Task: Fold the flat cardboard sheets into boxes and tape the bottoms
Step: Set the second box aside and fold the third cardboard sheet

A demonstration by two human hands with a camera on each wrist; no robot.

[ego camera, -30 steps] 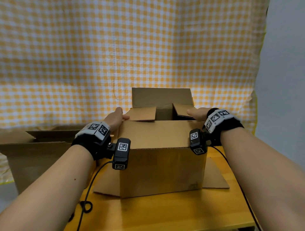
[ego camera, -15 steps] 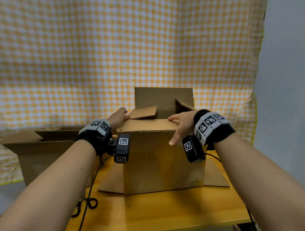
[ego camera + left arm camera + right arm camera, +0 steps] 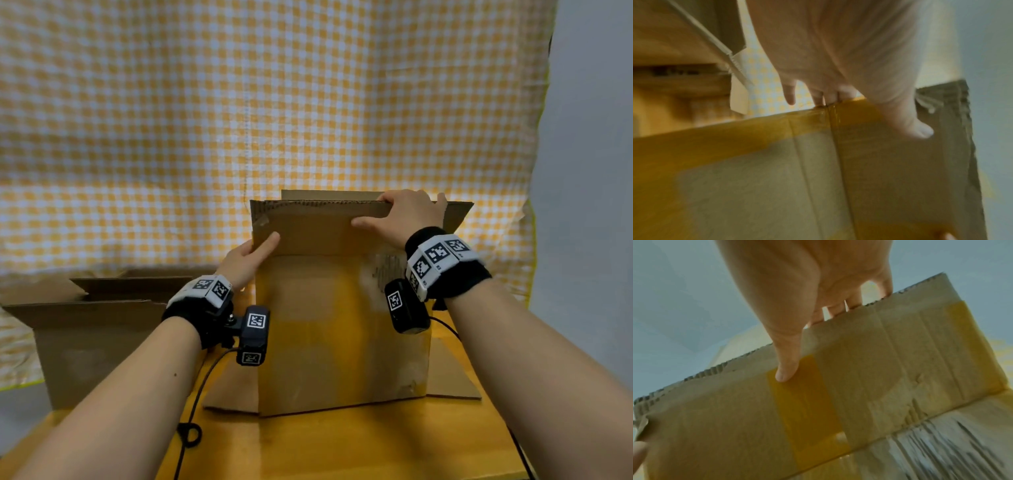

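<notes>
A brown cardboard box (image 3: 342,325) stands on the wooden table (image 3: 342,445), with its bottom side flaps spread flat on the tabletop. Its near top flap (image 3: 308,229) stands upright. My left hand (image 3: 255,255) grips the flap's left edge, thumb on the front face. My right hand (image 3: 383,212) holds the flap's top edge near the right corner, fingers curled over it and thumb on the front. In the right wrist view the thumb of my right hand (image 3: 807,296) lies on a strip of yellow tape (image 3: 807,402). In the left wrist view my left hand (image 3: 838,81) holds the taped corner.
A second open cardboard box (image 3: 85,342) sits low at the left, beside the table. An orange-and-white checked cloth (image 3: 274,102) hangs behind. A black cable (image 3: 191,431) loops on the table's left part. Bare tabletop lies in front of the box.
The near flap went from lying flat on the box to standing upright. My right hand rose from the flap's face to its top edge; my left hand rose with the left edge.
</notes>
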